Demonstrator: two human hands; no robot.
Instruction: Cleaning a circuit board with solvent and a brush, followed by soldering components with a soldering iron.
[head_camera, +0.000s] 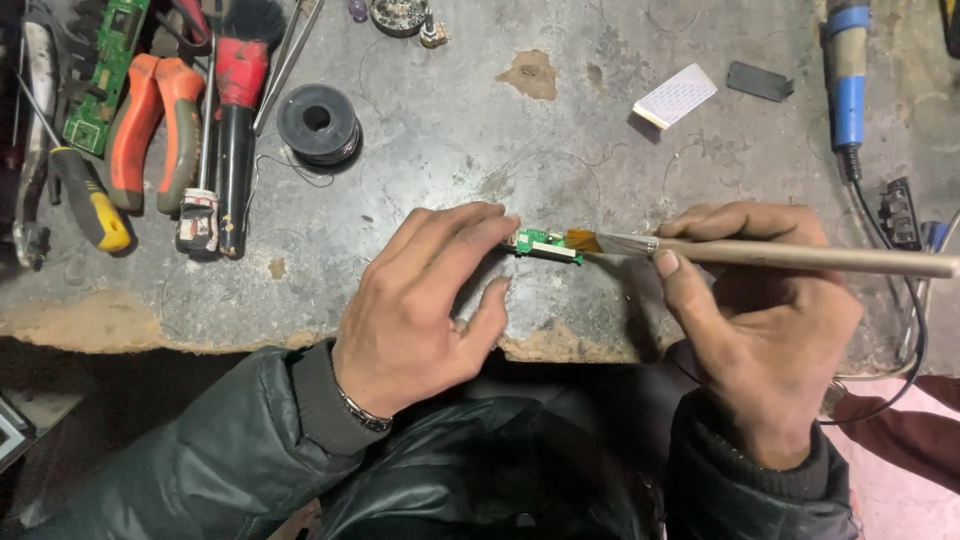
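No packages, labels, signs or screens are in view.

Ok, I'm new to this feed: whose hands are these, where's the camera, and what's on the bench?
One picture, from a camera worn on the person's head, looking down. The left hand pins a small green circuit board to the worn grey workbench. The right hand holds a slim tan-handled brush, bristles on the board. At the far left lie orange-handled pliers, a yellow-handled screwdriver and a black wire spool; a white ribbon cable lies farther back.
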